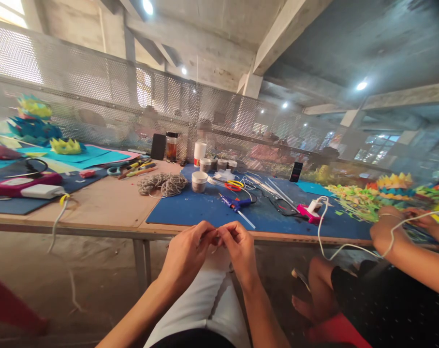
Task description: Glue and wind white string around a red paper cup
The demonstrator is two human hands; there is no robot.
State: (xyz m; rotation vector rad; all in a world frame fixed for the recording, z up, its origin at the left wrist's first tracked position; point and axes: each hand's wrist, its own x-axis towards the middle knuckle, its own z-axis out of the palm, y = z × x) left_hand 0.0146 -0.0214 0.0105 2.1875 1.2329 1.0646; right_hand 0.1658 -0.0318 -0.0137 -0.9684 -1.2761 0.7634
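My left hand (188, 251) and my right hand (240, 250) meet over my lap, just in front of the table edge. Both are closed, thumbs and fingertips pinched together and touching. Something small and thin may lie between them, but it is too small to make out. On the blue mat (183, 208) beyond them lies a blue glue gun (231, 203) with a clear glue stick in its back end. Left of it stands a paper cup (199, 182), with a bundle of grey-beige cord (162, 184) beside it.
Behind are more cups (221, 165), yellow-handled scissors (234, 185) and a jar (171, 147). A pink power strip (310, 212) trails a white cable off the table edge toward a co-worker's arm (404, 241). Paper flowers (34, 121) stand at left; a mesh screen (205, 111) runs behind.
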